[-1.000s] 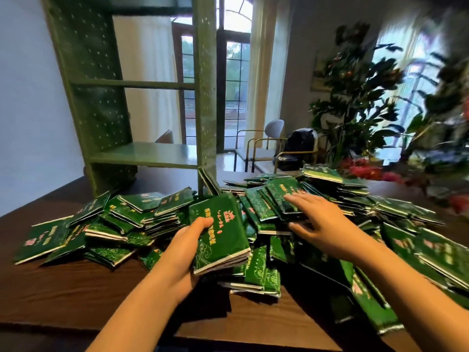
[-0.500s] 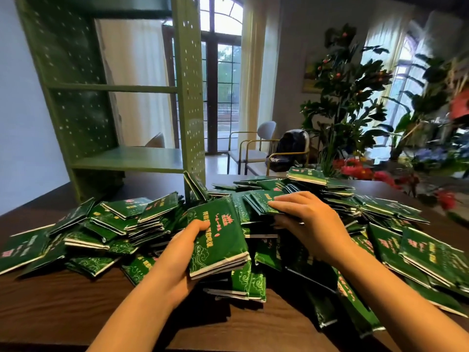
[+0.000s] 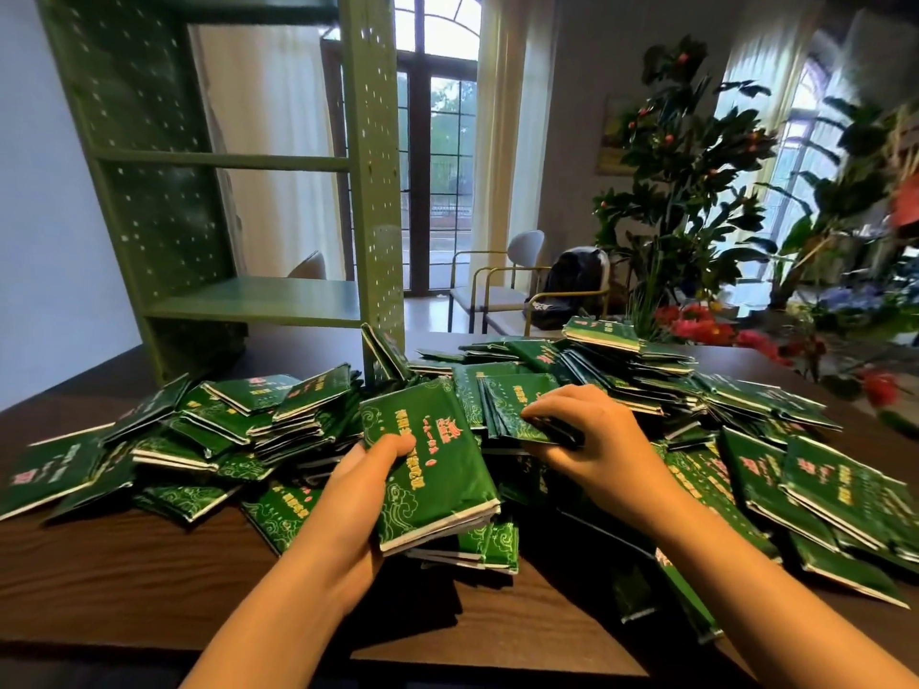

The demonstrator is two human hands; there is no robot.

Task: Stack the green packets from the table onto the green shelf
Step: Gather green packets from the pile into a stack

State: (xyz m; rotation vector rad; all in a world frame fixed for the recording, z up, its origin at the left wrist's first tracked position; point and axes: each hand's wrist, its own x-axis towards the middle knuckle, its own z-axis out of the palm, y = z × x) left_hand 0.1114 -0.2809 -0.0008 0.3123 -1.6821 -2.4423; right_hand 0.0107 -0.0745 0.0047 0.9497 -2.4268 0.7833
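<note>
Over the pile (image 3: 278, 415), left fingers (image 3: 390, 447) clasp a stack (image 3: 437, 479); right fingers (image 3: 559, 402) pinch packets (image 3: 512, 400).

Packet heap (image 3: 621, 390) crowds the table (image 3: 124, 589) before the shelf (image 3: 258, 300), whose board lies bare.

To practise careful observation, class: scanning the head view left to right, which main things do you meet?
Green shelf, left hand holding stack of green packets, right hand gripping loose packets, berry plant.
</note>
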